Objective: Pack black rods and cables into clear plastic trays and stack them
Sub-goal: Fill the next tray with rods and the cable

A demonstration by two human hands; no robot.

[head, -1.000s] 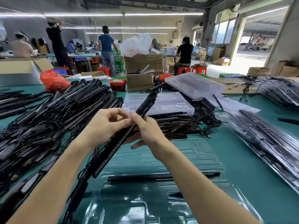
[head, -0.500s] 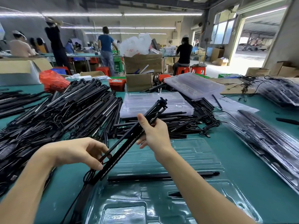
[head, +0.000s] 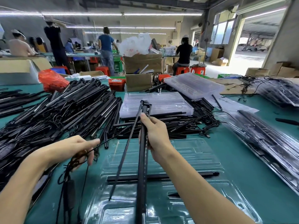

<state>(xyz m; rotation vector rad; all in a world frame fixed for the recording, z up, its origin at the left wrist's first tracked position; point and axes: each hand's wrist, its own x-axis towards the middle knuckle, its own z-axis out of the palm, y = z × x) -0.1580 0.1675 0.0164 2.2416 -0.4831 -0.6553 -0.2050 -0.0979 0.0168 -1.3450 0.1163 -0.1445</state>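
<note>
Right hand, frame center: fingers curled around two black rods held upright and splayed over the clear tray at lower center. One rod lies across that tray. Left hand, lower left: pinches a bunched black cable that hangs down.

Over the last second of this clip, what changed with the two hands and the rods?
The left hand let go of the rods, dropped toward the rod pile and now holds the black cable. The right hand kept its grip on the black rods and swung them from a diagonal to nearly straight over the clear tray. The single rod lying across that tray stayed put.
</note>
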